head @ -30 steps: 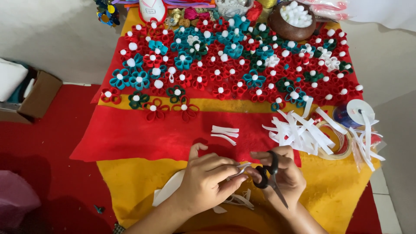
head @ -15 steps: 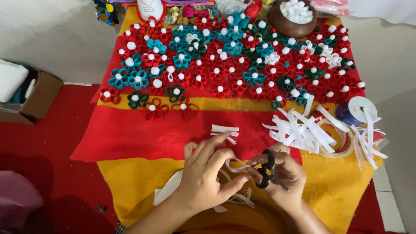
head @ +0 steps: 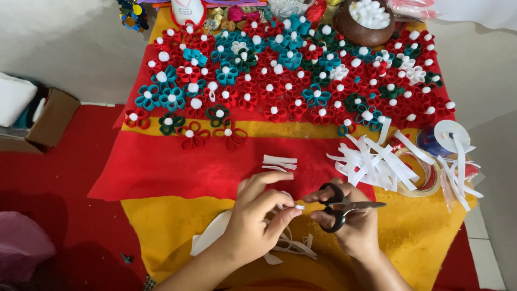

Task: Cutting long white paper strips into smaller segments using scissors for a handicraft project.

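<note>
The person's left hand (head: 258, 215) pinches the end of a narrow white ribbon strip (head: 298, 206) between thumb and forefinger, the other fingers loosely curled above it. The right hand (head: 353, 226) grips a pair of black-handled scissors (head: 344, 206), fingers threaded through the loops, with the blades pressed together and pointing right. The two hands sit close together near the front of the scene, over a yellow cloth (head: 420, 231). Under and just near the left hand lies a loose tangle of white ribbon offcuts (head: 285, 245), with a broader white piece (head: 212, 234) trailing to the left.

Just beyond the hands, on a red cloth (head: 177, 167), lie a few short cut white strips (head: 279, 161). To the right is a larger heap of cut white strips (head: 371, 161), touching a roll of clear tape (head: 425, 175) and a white ribbon spool (head: 451, 136) with strips draped over it.

Farther away, rows of small ribbon flowers (head: 280, 81) in red, teal, green and white, each with a white pompom centre, cover the cloths. At the far right stands a brown bowl (head: 358, 31) of white pompoms. A cardboard box (head: 51, 121) sits on the floor at the far left, beside red carpet (head: 48, 188).
</note>
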